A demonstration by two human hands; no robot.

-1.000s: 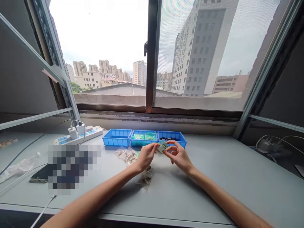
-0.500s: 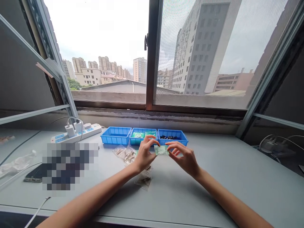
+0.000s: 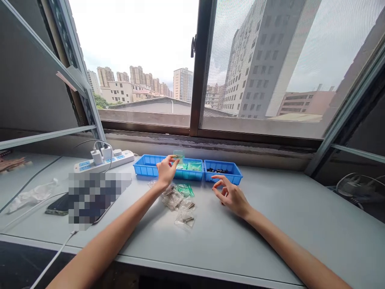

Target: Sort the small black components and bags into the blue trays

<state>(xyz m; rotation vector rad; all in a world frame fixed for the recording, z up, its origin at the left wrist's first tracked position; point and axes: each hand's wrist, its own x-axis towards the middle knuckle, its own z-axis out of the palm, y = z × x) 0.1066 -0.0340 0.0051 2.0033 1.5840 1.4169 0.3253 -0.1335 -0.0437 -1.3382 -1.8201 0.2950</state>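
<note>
My left hand [image 3: 167, 171] pinches a small green-tinted plastic bag [image 3: 179, 153] between thumb and fingertips, raised over the blue bins. What the bag contains is too small to make out clearly. Under it, the middle blue bin [image 3: 188, 175] holds several green bags [image 3: 195, 165]. To the left is another blue bin [image 3: 144, 170], partly hidden by my hand. My right hand [image 3: 233, 199] holds nothing, its fingers bent and apart, in front of the right blue bin [image 3: 233, 177] with small black parts [image 3: 217, 171].
Several clear bags [image 3: 185, 218] with small slim pieces lie on the grey table, beside a green bag [image 3: 185, 190]. A white power strip [image 3: 126, 157] with plugs and cables sits at the back left. A phone [image 3: 57, 205] and crumpled plastic [image 3: 33, 195] lie left.
The right hand has let go of the green bag. My left hand has carried it left and up over the bins. The view has shifted slightly.
</note>
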